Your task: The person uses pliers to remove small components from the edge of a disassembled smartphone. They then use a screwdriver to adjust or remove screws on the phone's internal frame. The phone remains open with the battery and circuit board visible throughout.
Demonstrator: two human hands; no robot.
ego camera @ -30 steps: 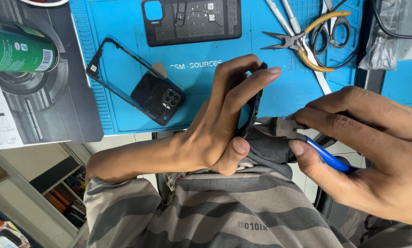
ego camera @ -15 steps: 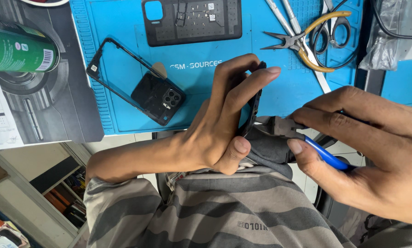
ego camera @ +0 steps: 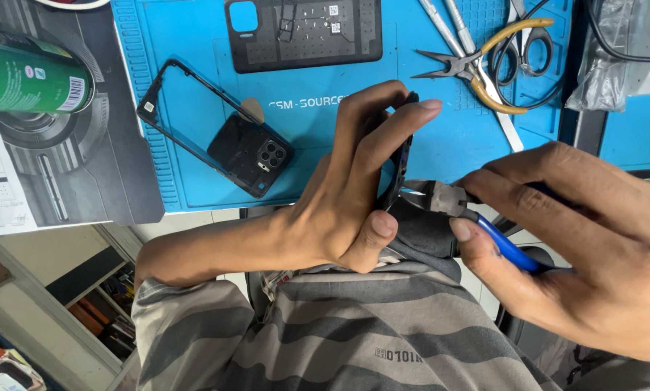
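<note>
While the left hand (ego camera: 354, 195) pinches a thin black phone part (ego camera: 401, 156) edge-on, just below the blue mat (ego camera: 194, 181), the right hand (ego camera: 578, 246) grips blue-handled pliers (ego camera: 459, 206). Their tips seem to touch the part's lower edge.

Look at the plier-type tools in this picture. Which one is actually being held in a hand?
The blue-handled pliers, gripped in the right hand, jaws at the dark phone part in the left hand. The yellow-handled pliers lie untouched on the blue mat.

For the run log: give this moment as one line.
left hand: grips black phone frame on edge | right hand: blue-handled pliers, tips at frame | beyond: blue mat
</note>
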